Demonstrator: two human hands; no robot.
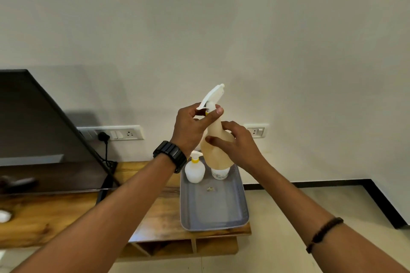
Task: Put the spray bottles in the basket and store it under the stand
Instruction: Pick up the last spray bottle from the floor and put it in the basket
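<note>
I hold a cream spray bottle [216,153] with a white trigger head up in the air above the far end of the grey basket [213,208]. My left hand [193,126] grips its neck just under the trigger. My right hand [236,144] is wrapped around its body. A small white spray bottle [194,172] with a yellow collar stands in the basket's far left corner. Beside it another white bottle [220,174] stands in the basket, mostly hidden behind the held one. The basket rests on the right end of the wooden stand [155,217].
A dark television [44,131] stands on the stand at left, its cable plugged into a wall socket panel [115,133]. Open shelf compartments [177,247] show under the stand's top. Tiled floor [310,206] lies to the right. A second wall socket [257,131] sits behind my right hand.
</note>
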